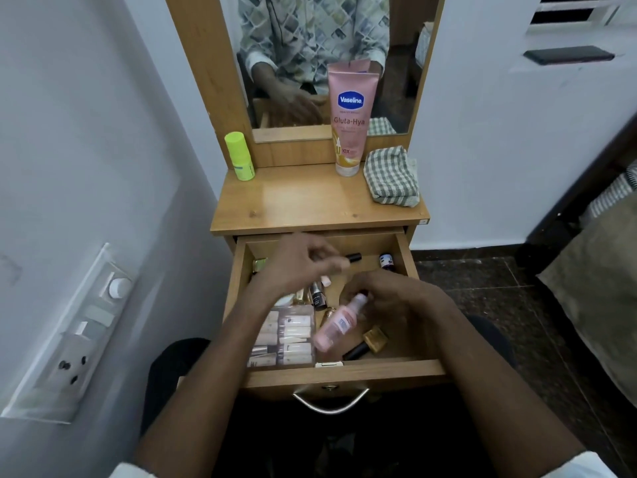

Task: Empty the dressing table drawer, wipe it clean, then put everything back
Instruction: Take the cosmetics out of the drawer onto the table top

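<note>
Head cam looks down on the wooden dressing table [320,201], drawer [344,372] pulled wide open and full of cosmetics. Up top there's a pink Vaseline tube [350,115] with a folded checked cloth [391,177] just beside it. Left hand [296,267] is a blur over the back of the drawer, can't tell if it's holding anything. Right hand [389,301] is curled round the cap end of a pink spray bottle [336,322], tilted over the drawer's middle. Lime green bottle [239,157] stands top left.
</note>
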Demonstrator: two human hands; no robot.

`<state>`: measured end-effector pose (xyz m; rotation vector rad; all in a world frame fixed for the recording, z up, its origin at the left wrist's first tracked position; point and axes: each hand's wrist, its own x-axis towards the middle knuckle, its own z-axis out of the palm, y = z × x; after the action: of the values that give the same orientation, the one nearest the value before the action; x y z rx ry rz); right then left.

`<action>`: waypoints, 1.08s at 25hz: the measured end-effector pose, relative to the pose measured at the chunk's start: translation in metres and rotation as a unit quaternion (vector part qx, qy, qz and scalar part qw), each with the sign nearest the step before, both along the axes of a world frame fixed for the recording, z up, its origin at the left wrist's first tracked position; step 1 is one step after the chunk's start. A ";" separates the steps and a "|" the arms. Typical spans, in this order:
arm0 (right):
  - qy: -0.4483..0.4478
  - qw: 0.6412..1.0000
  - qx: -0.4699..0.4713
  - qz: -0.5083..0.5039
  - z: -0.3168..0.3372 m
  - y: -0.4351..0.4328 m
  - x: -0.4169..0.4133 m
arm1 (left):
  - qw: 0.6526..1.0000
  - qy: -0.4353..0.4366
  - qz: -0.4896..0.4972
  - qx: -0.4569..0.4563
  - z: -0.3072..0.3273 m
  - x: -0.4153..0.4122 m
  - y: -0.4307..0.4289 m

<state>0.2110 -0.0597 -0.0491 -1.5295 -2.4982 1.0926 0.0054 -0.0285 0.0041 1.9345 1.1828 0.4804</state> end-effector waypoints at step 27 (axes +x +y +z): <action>0.075 0.957 0.225 -0.167 0.001 0.008 -0.007 | 0.890 0.164 0.413 0.105 0.007 -0.057 0.125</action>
<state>0.2036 -0.0512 -0.0481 -1.5741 -2.0868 0.5200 -0.0514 0.0964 0.0114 1.6372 2.2722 0.7535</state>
